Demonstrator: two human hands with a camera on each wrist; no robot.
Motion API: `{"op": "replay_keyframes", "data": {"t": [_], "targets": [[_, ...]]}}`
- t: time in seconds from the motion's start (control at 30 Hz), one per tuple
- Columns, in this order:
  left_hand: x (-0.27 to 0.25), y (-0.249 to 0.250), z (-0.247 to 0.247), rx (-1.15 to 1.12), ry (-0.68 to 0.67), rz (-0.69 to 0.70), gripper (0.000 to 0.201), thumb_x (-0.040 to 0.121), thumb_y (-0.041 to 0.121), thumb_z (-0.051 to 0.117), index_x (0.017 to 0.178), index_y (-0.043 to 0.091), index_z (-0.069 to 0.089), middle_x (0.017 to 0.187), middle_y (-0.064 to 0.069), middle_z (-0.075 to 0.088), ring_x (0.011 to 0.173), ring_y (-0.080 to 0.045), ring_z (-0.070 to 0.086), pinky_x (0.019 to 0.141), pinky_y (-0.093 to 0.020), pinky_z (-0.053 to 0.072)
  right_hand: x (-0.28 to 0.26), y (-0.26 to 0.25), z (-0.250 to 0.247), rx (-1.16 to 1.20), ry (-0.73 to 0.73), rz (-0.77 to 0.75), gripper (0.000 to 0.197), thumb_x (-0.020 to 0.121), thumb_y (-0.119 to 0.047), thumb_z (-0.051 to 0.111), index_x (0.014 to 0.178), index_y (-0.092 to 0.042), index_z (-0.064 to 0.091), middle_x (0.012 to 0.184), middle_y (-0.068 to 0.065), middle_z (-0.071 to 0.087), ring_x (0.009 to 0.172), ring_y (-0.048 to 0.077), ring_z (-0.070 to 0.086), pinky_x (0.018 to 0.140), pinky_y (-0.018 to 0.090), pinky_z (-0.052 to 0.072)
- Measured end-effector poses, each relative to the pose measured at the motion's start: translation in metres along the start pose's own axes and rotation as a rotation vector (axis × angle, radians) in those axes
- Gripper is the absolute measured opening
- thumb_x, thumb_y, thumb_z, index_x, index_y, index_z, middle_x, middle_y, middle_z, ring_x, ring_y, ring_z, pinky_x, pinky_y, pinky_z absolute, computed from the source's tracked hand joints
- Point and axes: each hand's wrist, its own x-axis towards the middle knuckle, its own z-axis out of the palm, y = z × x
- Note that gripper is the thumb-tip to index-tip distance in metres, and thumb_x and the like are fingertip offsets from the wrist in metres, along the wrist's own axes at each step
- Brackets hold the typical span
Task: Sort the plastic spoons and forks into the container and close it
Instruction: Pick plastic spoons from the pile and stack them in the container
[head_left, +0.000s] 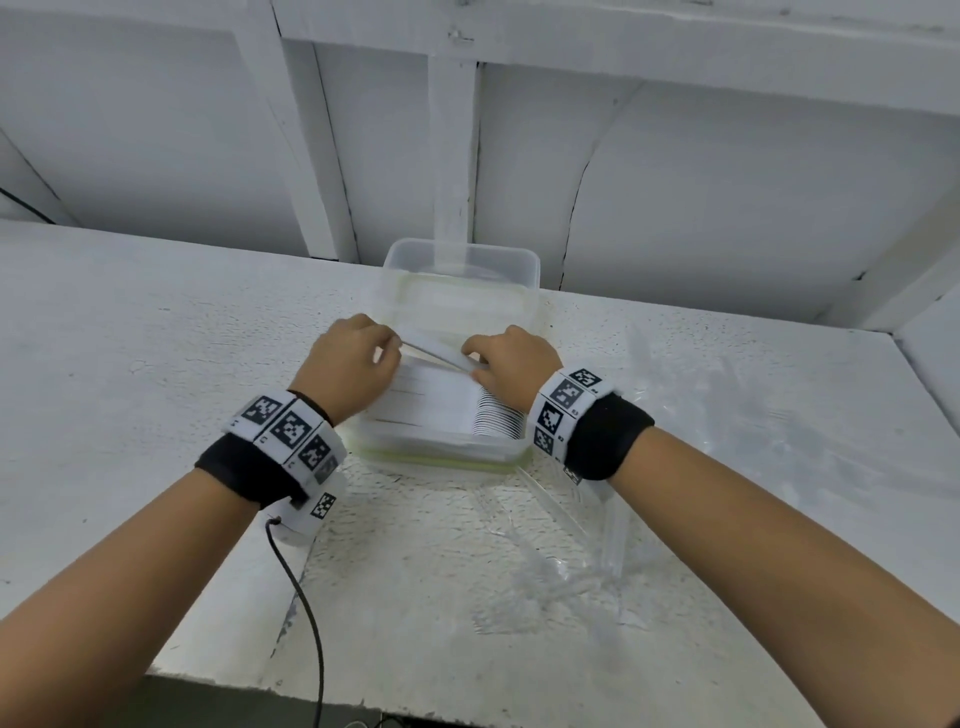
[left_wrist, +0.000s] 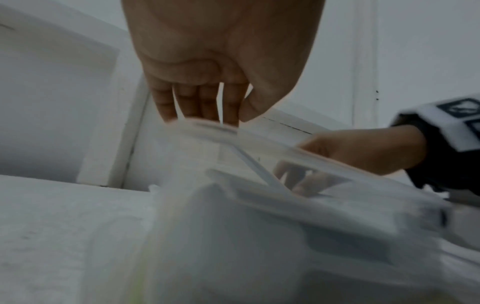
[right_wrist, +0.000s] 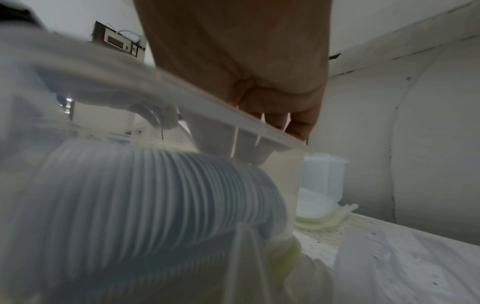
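Cutlery already lies in the clear container, which sits near the far edge of the desk, its long axis running away from the person. Both hands work over its middle: the left hand and the right hand each pinch one end of a thin white strip that lies slanted across the opening, between them. A stacked row of spoon bowls fills the right side. Forks I cannot make out. Whether the strip is a divider or the lid's edge is unclear; the wrist views are blurred.
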Motion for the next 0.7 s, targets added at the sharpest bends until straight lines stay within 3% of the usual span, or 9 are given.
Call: {"op": "replay_keyframes", "data": {"t": [0.1, 0.2, 0.23, 0.3, 0.37, 0.47, 0.7], "targets": [[0.006, -0.012, -0.010, -0.058, 0.074, -0.111, 0.027, 0.092, 0.014, 0.050, 0.115, 0.005, 0.062, 0.112, -0.020, 0.056, 0.105, -0.035, 0.052, 0.092, -0.039, 0.040, 0.000, -0.003, -0.001, 0.001, -0.027, 0.029, 0.028, 0.097, -0.028, 0.041, 0.115, -0.019, 0.061, 0.110, 0.011, 0.060, 0.110, 0.027, 0.051, 0.081, 0.034, 0.043], [0.008, -0.014, -0.016, -0.128, -0.052, -0.313, 0.037, 0.095, 0.022, 0.046, 0.129, 0.008, 0.050, 0.125, -0.017, 0.051, 0.110, -0.029, 0.053, 0.093, -0.034, 0.039, 0.001, -0.007, 0.003, -0.137, -0.022, 0.010, 0.028, 0.099, -0.023, 0.037, 0.077, -0.015, 0.053, 0.095, 0.006, 0.060, 0.104, 0.026, 0.052, 0.072, 0.032, 0.037], [0.008, -0.014, -0.016, -0.152, -0.110, -0.362, 0.039, 0.096, 0.024, 0.045, 0.131, 0.009, 0.048, 0.126, -0.016, 0.053, 0.110, -0.029, 0.053, 0.092, -0.036, 0.041, 0.001, -0.008, 0.004, -0.185, -0.016, -0.003, 0.028, 0.099, -0.021, 0.037, 0.077, -0.016, 0.054, 0.095, 0.005, 0.059, 0.104, 0.025, 0.051, 0.072, 0.031, 0.035], [0.005, -0.012, -0.015, -0.266, -0.184, -0.457, 0.041, 0.097, 0.025, 0.043, 0.134, 0.009, 0.045, 0.121, -0.014, 0.057, 0.107, -0.031, 0.057, 0.087, -0.043, 0.051, 0.002, -0.010, 0.008, -0.252, -0.003, -0.030, 0.024, 0.098, -0.018, 0.038, 0.095, -0.014, 0.061, 0.105, 0.004, 0.058, 0.106, 0.024, 0.050, 0.073, 0.032, 0.032], [0.004, -0.011, -0.013, -0.369, -0.191, -0.516, 0.040, 0.097, 0.024, 0.042, 0.134, 0.009, 0.043, 0.115, -0.015, 0.059, 0.102, -0.030, 0.060, 0.081, -0.049, 0.054, 0.002, -0.010, 0.011, -0.260, 0.004, -0.044, 0.024, 0.098, -0.015, 0.039, 0.106, -0.013, 0.061, 0.112, 0.005, 0.057, 0.108, 0.024, 0.049, 0.076, 0.032, 0.034], [0.004, -0.009, -0.013, -0.429, -0.173, -0.553, 0.038, 0.097, 0.022, 0.042, 0.133, 0.009, 0.044, 0.117, -0.014, 0.057, 0.096, -0.025, 0.059, 0.079, -0.048, 0.055, 0.002, -0.011, 0.011, -0.193, 0.058, -0.059, 0.028, 0.099, -0.019, 0.035, 0.116, -0.017, 0.058, 0.112, 0.004, 0.060, 0.106, 0.024, 0.052, 0.080, 0.033, 0.038], [0.004, -0.008, -0.012, -0.439, -0.151, -0.558, 0.038, 0.097, 0.021, 0.042, 0.133, 0.009, 0.044, 0.119, -0.015, 0.057, 0.094, -0.024, 0.058, 0.075, -0.044, 0.056, 0.000, -0.014, 0.008, -0.209, 0.008, -0.032, 0.036, 0.100, -0.028, 0.029, 0.118, -0.021, 0.059, 0.116, 0.004, 0.057, 0.110, 0.025, 0.048, 0.087, 0.037, 0.037]]}}
